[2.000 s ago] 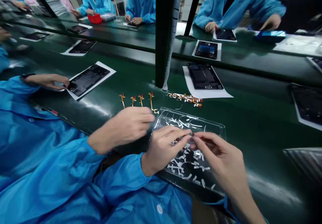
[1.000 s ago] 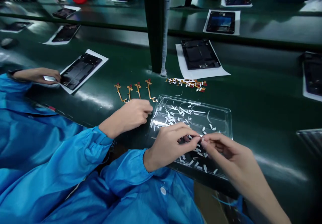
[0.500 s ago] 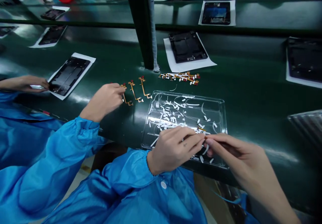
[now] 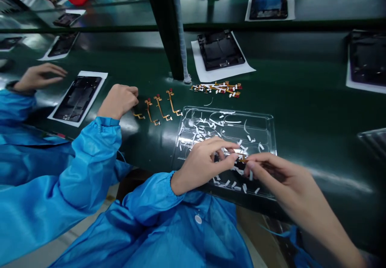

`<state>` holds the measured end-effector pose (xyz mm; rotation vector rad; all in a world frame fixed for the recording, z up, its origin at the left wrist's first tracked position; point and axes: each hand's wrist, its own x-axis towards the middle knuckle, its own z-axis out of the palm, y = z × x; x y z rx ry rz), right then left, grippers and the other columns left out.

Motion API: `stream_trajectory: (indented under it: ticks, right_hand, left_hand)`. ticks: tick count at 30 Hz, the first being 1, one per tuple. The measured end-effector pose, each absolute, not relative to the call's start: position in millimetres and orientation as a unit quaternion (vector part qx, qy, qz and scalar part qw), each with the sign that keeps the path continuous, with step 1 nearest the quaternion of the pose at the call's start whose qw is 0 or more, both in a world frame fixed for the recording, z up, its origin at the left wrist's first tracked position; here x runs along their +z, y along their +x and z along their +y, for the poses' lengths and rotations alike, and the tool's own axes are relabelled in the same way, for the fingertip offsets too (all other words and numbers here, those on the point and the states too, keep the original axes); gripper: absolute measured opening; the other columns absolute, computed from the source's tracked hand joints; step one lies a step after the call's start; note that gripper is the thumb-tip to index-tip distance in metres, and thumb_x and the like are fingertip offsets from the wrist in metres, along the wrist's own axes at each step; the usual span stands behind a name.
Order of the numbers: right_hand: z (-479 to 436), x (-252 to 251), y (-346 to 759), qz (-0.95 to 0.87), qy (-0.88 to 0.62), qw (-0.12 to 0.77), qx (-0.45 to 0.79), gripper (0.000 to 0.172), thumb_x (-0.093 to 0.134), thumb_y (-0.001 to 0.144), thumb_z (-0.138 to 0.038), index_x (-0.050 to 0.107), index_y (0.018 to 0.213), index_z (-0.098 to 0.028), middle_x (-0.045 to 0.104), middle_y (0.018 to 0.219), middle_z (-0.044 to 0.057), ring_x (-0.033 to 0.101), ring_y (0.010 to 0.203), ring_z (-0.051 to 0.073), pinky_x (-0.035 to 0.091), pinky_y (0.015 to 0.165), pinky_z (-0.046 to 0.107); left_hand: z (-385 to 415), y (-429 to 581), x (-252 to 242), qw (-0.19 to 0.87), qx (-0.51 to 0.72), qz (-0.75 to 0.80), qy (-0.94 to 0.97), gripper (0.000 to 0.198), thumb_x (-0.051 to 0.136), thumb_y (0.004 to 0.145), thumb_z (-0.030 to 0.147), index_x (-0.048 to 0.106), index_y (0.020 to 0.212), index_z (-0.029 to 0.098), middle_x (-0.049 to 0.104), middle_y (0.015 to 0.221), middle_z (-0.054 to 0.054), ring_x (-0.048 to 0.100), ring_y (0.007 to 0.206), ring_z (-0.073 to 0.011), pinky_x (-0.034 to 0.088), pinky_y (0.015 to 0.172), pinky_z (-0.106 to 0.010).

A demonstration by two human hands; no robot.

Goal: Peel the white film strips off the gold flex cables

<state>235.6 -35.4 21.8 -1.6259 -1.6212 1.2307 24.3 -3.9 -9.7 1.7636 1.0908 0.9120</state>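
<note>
My right hand (image 4: 280, 175) pinches a small orange flex cable (image 4: 242, 160) over a clear plastic tray (image 4: 271, 135). A white strip hangs by its fingertips. My left hand (image 4: 205, 161) is beside the cable's other end, its thumb and forefinger apart. White strips and scraps (image 4: 200, 131) are scattered in the tray under both hands. Beyond the tray lies a pile of flex cables (image 4: 220, 88) with white tabs. Left of the tray, several flex cables (image 4: 161, 107) lie in a row, the leftmost partly under a co-worker's hand (image 4: 119, 101).
A co-worker's other hand (image 4: 40, 75) hovers left of a black device housing (image 4: 78, 99) on white paper. Another housing (image 4: 221, 51) lies beyond the pile, and one (image 4: 369, 59) at far right. A dark post (image 4: 169, 31) rises behind the cables. Clear ribbed plastic (image 4: 374, 141) sits at right.
My left thumb and forefinger have parted beside the cable. The co-worker's near hand has moved left along the row, uncovering a cable; their other hand has lifted off the housing.
</note>
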Motion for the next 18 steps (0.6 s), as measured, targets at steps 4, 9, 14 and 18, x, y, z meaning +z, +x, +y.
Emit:
stream_trajectory:
  ticks: [4, 9, 14, 18]
  right_hand:
    - [-35, 16, 232, -0.613, -0.6, 0.259, 0.444, 0.034, 0.069, 0.087, -0.058, 0.078, 0.094, -0.026, 0.075, 0.083, 0.003, 0.067, 0.071, 0.018, 0.055, 0.065, 0.029]
    - [-35, 5, 240, -0.626, -0.601, 0.252, 0.428, 0.031, 0.072, 0.085, -0.059, 0.08, 0.091, -0.03, 0.077, 0.098, 0.003, 0.071, 0.087, 0.021, 0.057, 0.076, 0.031]
    - [-33, 4, 236, -0.628, -0.598, 0.265, 0.422, 0.027, 0.071, 0.088, -0.054, 0.079, 0.1, -0.031, 0.077, 0.101, 0.001, 0.071, 0.089, 0.019, 0.057, 0.076, 0.029]
    - [-33, 9, 226, -0.652, -0.581, 0.28, 0.399, 0.024, 0.069, 0.091, -0.05, 0.078, 0.106, -0.033, 0.076, 0.101, 0.001, 0.07, 0.091, 0.019, 0.057, 0.077, 0.03]
  left_hand:
    - [4, 21, -7, 0.373, 0.425, 0.432, 0.702, 0.012, 0.067, 0.094, 0.022, 0.077, 0.09, 0.018, 0.076, 0.085, -0.002, 0.063, 0.069, -0.0084, 0.047, 0.056, -0.019]
    - [8, 12, -6, 0.266, 0.491, 0.47, 0.684, 0.01, 0.067, 0.094, 0.02, 0.076, 0.099, 0.019, 0.075, 0.094, -0.003, 0.063, 0.07, -0.0075, 0.051, 0.059, -0.02]
    - [-7, 21, -11, 0.115, 0.474, 0.414, 0.769, 0.015, 0.073, 0.092, 0.025, 0.073, 0.105, 0.019, 0.074, 0.097, -0.003, 0.07, 0.084, -0.0109, 0.06, 0.075, -0.024]
    - [-12, 28, -13, 0.106, 0.422, 0.395, 0.809, 0.007, 0.071, 0.093, 0.024, 0.073, 0.096, 0.018, 0.075, 0.089, 0.0, 0.07, 0.079, -0.0108, 0.058, 0.072, -0.023]
